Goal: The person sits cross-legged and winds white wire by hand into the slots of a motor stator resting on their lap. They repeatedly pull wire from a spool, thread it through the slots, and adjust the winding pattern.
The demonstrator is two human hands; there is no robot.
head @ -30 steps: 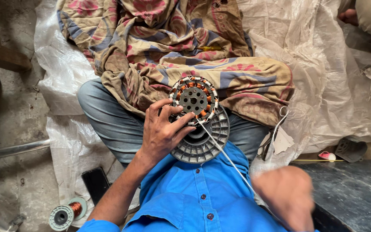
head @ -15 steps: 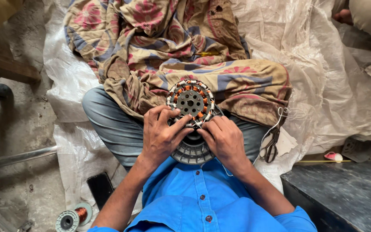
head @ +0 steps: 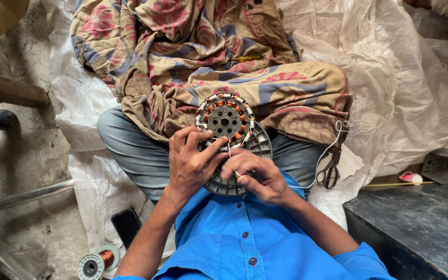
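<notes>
Down on the lap, the left hand clasps the near-left rim of the wound motor stator, which sits on a grey slotted disc. Just right, the right hand pinches white thread directly below the stator; the left is nearer.

Single view, head-worn camera, looking steeply down the wearer's own front onto the lap. Close range: blue shirt fills the bottom edge, both forearms run up from there to the frame centre. Left hand and right hand sit mid-frame. Top of frame reaches past the knees to patterned cloth and white plastic sheeting. Concrete floor along the left edge. No second view to overlap with.
</notes>
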